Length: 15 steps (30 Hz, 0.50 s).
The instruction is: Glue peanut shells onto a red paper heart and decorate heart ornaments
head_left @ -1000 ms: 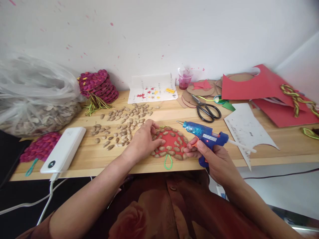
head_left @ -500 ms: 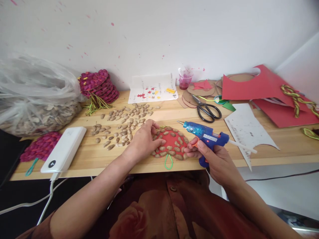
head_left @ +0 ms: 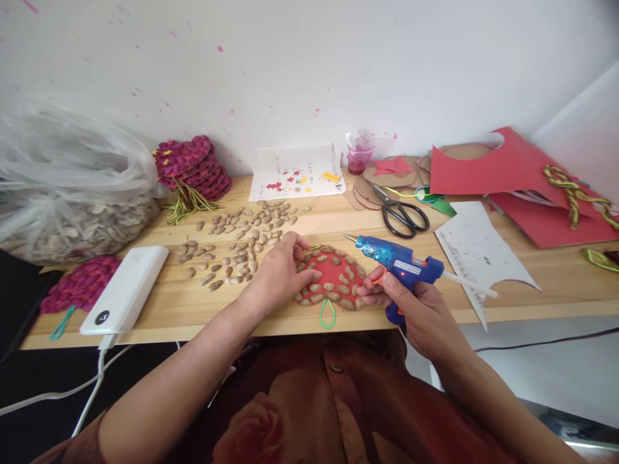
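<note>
A red card piece (head_left: 331, 268) studded with peanuts lies near the front edge of the table, a green cord loop (head_left: 327, 314) sticking out towards me. My left hand (head_left: 285, 267) rests on its left side, fingers bent and thumb against the peanuts there; the fingertips are partly hidden. In my right hand (head_left: 411, 299) is a blue glue gun (head_left: 394, 258), its fingers closed round the handle and near the orange trigger. The metal nozzle points left, above the card's upper right edge, and a white glue stick (head_left: 471, 283) protrudes behind. Loose peanuts (head_left: 242, 258) are scattered left of my left hand.
Black scissors (head_left: 403, 216) lie behind the glue gun. Red card sheets (head_left: 483, 177) and a white offcut (head_left: 476, 235) are at the right. Leftward are a white power bank (head_left: 126, 290), purple peanut pieces (head_left: 193, 167) and a plastic bag of peanuts (head_left: 72, 219). A cup (head_left: 358, 158) stands behind.
</note>
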Motion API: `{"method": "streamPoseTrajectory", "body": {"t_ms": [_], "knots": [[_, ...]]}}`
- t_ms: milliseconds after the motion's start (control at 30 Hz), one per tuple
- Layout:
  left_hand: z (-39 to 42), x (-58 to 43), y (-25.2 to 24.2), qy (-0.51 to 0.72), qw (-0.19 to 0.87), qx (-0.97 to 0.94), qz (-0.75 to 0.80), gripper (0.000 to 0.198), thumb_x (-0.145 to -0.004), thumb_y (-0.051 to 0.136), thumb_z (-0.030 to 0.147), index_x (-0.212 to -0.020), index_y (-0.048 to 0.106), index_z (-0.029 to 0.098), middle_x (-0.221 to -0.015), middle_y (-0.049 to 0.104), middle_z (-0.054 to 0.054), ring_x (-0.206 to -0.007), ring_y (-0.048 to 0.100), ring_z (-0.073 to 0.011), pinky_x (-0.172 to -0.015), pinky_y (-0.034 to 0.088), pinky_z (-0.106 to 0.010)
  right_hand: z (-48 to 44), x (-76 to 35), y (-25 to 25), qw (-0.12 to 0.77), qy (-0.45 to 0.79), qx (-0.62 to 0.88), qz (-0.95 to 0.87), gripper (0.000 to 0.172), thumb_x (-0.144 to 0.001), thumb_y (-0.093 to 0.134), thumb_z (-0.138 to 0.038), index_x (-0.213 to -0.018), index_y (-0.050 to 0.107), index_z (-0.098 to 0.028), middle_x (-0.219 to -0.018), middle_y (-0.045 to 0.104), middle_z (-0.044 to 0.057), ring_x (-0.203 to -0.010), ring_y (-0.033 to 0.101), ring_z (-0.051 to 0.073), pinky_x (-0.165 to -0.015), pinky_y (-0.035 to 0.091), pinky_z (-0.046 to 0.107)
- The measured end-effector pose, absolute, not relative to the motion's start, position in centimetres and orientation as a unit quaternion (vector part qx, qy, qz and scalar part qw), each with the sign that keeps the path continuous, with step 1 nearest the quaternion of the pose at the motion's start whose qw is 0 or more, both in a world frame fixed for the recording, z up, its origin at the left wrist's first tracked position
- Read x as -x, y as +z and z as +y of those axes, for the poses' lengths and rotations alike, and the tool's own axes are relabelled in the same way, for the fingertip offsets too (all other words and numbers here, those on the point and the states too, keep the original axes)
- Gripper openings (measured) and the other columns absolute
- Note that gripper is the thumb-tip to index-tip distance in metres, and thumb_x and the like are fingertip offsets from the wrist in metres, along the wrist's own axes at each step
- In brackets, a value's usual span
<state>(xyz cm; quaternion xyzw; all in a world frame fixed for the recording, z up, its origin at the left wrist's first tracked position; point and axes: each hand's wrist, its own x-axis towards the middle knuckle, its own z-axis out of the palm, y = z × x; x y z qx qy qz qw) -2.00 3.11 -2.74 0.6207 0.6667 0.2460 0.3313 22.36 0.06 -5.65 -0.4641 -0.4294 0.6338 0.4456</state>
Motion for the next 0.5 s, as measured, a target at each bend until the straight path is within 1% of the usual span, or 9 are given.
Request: {"method": "streamPoseTrajectory", "body": {"t_ms": [200, 333, 400, 500], "knots": [[3.1, 2.2, -3.0, 0.257, 0.342, -0.614, 0.663, 0.043, -0.069, 0.083, 0.026, -0.1, 0.054, 0.023, -0.082, 0.057, 0.004, -0.061, 0.053, -0.0128, -0.06, 0.044, -0.029, 0.1, -22.2, -5.4, 0.448, 0.633, 0.465, -0.426, 0.031, -0.087, 0.076, -0.052, -0.095, 0.074, -0.023, -0.093, 0.078, 0.005, -0.085, 0.077, 0.022, -0.081, 0.065, 0.036], [2.5, 2.9, -2.7, 0.299, 0.365, -0.603, 0.643, 0.036, -0.074, 0.082, 0.033, -0.099, 0.059, 0.021, -0.092, 0.064, 0.0, -0.065, 0.057, -0.0129, -0.061, 0.047, -0.029, 0.1, -22.3, -5.5, 0.451, 0.639, 0.452, -0.429, 0.027, -0.089, 0.074, -0.05, -0.095, 0.073, -0.024, -0.092, 0.077, 0.004, -0.086, 0.077, 0.022, -0.082, 0.065, 0.035], [2.0, 3.4, -2.3, 0.342, 0.408, -0.574, 0.622, 0.03, -0.079, 0.078, 0.037, -0.099, 0.062, 0.02, -0.089, 0.066, -0.001, -0.068, 0.059, -0.0138, -0.064, 0.049, -0.029, 0.0, -22.4, -5.7, 0.453, 0.636, 0.448, -0.436, 0.024, -0.091, 0.073, -0.048, -0.095, 0.074, -0.024, -0.093, 0.077, 0.003, -0.086, 0.076, 0.02, -0.081, 0.065, 0.033], [1.2, 3.9, -1.9, 0.416, 0.526, -0.491, 0.556, 0.029, -0.082, 0.078, 0.04, -0.095, 0.066, 0.018, -0.08, 0.065, 0.0, -0.067, 0.06, -0.0126, -0.066, 0.051, -0.028, 0.0, -22.4, -5.8, 0.46, 0.631, 0.445, -0.439, 0.022, -0.092, 0.073, -0.046, -0.096, 0.074, -0.025, -0.094, 0.076, 0.003, -0.084, 0.075, 0.018, -0.079, 0.064, 0.03]]}}
